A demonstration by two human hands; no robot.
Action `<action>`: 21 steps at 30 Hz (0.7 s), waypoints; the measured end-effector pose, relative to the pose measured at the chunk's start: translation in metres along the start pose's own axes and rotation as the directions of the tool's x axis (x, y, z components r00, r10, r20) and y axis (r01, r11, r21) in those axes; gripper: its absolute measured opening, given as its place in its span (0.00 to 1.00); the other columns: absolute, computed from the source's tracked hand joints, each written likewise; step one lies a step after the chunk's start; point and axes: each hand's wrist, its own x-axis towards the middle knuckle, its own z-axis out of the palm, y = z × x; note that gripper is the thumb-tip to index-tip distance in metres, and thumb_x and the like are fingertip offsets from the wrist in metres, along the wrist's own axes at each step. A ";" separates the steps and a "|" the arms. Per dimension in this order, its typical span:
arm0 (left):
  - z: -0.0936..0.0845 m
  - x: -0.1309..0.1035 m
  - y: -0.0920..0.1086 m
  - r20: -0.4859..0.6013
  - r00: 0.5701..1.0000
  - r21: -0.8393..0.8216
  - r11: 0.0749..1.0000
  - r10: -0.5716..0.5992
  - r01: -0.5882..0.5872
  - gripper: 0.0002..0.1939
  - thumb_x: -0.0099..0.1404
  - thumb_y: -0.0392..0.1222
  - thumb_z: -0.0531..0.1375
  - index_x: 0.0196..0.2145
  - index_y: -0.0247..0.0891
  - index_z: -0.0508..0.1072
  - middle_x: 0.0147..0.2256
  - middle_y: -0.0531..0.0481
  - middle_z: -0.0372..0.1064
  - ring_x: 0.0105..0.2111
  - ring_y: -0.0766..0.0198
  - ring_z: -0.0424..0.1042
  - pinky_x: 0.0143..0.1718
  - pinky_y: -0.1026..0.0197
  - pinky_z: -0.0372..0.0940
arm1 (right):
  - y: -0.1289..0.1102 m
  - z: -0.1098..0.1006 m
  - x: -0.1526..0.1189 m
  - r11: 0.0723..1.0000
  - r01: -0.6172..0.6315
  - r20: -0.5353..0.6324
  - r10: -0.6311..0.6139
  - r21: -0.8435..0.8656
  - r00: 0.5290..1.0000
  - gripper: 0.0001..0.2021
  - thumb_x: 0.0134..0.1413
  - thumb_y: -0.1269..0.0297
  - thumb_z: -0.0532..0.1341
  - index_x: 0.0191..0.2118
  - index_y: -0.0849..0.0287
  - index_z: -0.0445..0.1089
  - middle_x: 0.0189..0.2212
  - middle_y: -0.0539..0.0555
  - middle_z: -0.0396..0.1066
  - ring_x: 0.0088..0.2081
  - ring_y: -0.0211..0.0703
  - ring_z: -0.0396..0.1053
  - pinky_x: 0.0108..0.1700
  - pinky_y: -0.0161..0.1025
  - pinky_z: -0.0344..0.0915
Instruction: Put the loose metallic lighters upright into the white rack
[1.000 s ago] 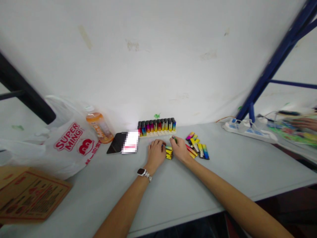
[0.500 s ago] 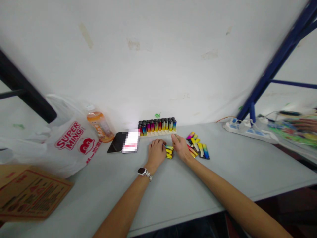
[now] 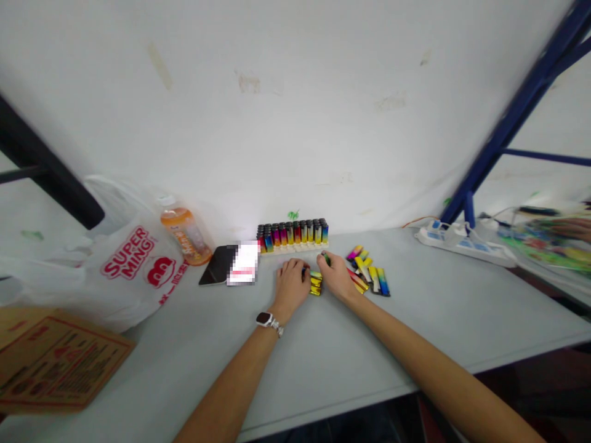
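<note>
My left hand [image 3: 292, 285] rests on the table with its fingers curled at the left side of a small group of yellow lighters [image 3: 316, 284]. In my right hand [image 3: 335, 275] a green lighter [image 3: 327, 258] is pinched between thumb and fingers, just right of that group. Behind both hands, a white rack [image 3: 299, 248] holds rows of upright multicoloured lighters [image 3: 298, 234] with black tops. Several loose lighters [image 3: 373, 280] lie in a scattered pile to the right of my right hand.
A black tablet [image 3: 218, 264], an orange bottle [image 3: 186, 237], a white plastic bag [image 3: 133, 271] and a cardboard box [image 3: 62, 360] are on the left. A white power strip [image 3: 466, 244] lies at the right, near a blue frame [image 3: 498, 135]. Another person's hand [image 3: 575, 227] shows at the far right.
My right hand has tilted slightly, and the green lighter now shows more at its fingertips. My left hand has barely moved.
</note>
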 end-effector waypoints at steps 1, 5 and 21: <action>0.000 0.000 0.000 0.000 1.000 0.001 1.000 0.000 0.000 0.09 0.68 0.39 0.52 0.41 0.41 0.71 0.45 0.47 0.70 0.49 0.55 0.65 0.49 0.53 0.57 | 0.000 0.000 0.000 1.000 -0.001 0.006 0.001 0.003 1.000 0.14 0.57 0.57 0.51 0.23 0.56 0.57 0.19 0.45 0.55 0.26 0.38 0.54 0.29 0.35 0.49; -0.001 0.000 0.000 -0.001 1.000 -0.003 1.000 0.002 -0.002 0.08 0.68 0.40 0.52 0.41 0.41 0.71 0.45 0.47 0.70 0.49 0.55 0.65 0.49 0.53 0.57 | -0.001 0.001 -0.001 1.000 -0.001 0.012 0.001 -0.003 1.000 0.14 0.58 0.57 0.51 0.24 0.56 0.57 0.19 0.45 0.54 0.26 0.38 0.54 0.29 0.36 0.49; -0.001 -0.001 0.000 -0.012 1.000 -0.017 1.000 0.006 -0.006 0.08 0.68 0.39 0.52 0.41 0.41 0.71 0.45 0.47 0.71 0.49 0.56 0.66 0.48 0.54 0.57 | -0.002 -0.011 0.010 0.975 0.196 0.071 -0.204 0.104 0.976 0.12 0.58 0.53 0.58 0.37 0.57 0.71 0.33 0.53 0.70 0.36 0.43 0.68 0.38 0.38 0.63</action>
